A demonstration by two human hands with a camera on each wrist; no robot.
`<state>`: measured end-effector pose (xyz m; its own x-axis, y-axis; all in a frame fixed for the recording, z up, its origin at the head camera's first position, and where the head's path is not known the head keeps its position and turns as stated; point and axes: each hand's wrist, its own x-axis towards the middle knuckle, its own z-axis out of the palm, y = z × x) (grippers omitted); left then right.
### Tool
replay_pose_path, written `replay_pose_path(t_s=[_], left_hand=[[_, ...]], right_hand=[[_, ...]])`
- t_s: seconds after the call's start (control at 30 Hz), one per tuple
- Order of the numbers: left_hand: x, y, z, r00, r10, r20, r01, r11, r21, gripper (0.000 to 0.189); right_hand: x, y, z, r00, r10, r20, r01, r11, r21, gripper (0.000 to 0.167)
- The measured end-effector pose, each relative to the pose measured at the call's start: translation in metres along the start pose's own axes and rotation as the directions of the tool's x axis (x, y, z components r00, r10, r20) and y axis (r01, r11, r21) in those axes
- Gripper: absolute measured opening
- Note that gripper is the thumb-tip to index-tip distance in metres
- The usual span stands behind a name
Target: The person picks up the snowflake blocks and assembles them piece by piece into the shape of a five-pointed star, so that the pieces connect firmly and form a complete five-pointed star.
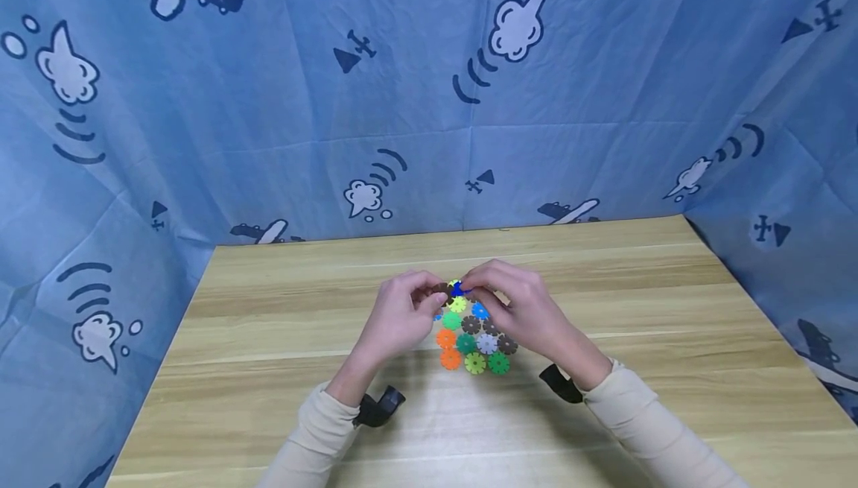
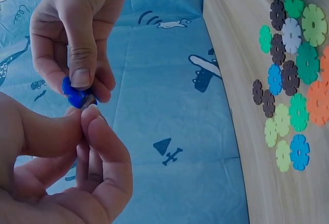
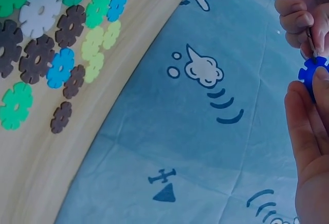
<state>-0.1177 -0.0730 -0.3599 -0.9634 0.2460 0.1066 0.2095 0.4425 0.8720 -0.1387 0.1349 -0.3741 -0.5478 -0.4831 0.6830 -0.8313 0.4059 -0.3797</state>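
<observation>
Both hands are held up above the tabletop, fingertips close together. My right hand (image 1: 512, 298) pinches a dark blue notched plastic disc (image 3: 307, 75) between thumb and fingers. Opposite it, my left hand (image 1: 402, 313) pinches a dark brown notched disc (image 1: 442, 293), seen nearly edge-on in the right wrist view. The two discs meet at their edges, the blue one overlapping the brown. Fingertips hide much of both pieces. In the left wrist view the blue disc (image 2: 77, 98) shows just above the left thumb and forefinger.
Several loose notched discs lie flat on the wooden table (image 1: 281, 369) under and before the hands: orange (image 1: 450, 358), green (image 1: 499, 363), white (image 1: 487, 343), brown, yellow-green and light blue (image 2: 299, 152). A blue patterned curtain (image 1: 415, 100) hangs behind and at both sides.
</observation>
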Motion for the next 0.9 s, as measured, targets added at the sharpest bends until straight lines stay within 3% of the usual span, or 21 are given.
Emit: replay_pose_path(t_s=[0.2,0.37,0.5,0.67,0.9], left_hand=[[-0.001,0.001,0.002,0.999,-0.024,-0.047,0.024,1.0,-0.003,0.007],[0.002,-0.002,0.006,0.995,-0.055,-0.087,0.05,0.997,-0.065,0.01],[0.0,-0.005,0.008,0.996,-0.079,-0.033,0.073,0.986,-0.152,0.014],[-0.001,-0.007,0.011,0.997,-0.063,0.039,0.071,0.964,-0.258,0.023],[-0.002,-0.006,0.012,0.993,-0.083,0.084,0.105,0.945,-0.31,0.036]], right_hand=[[0.0,-0.002,0.003,0.999,-0.036,-0.01,0.035,0.999,-0.013,0.028],[0.0,-0.001,0.007,0.999,-0.046,-0.018,0.046,0.999,-0.004,0.029],[0.001,0.002,0.007,0.996,-0.09,-0.007,0.09,0.996,0.012,0.031],[0.005,0.004,0.001,0.995,-0.097,0.036,0.097,0.995,0.019,0.029],[0.006,0.003,-0.007,0.993,-0.071,0.091,0.07,0.997,0.011,0.028]])
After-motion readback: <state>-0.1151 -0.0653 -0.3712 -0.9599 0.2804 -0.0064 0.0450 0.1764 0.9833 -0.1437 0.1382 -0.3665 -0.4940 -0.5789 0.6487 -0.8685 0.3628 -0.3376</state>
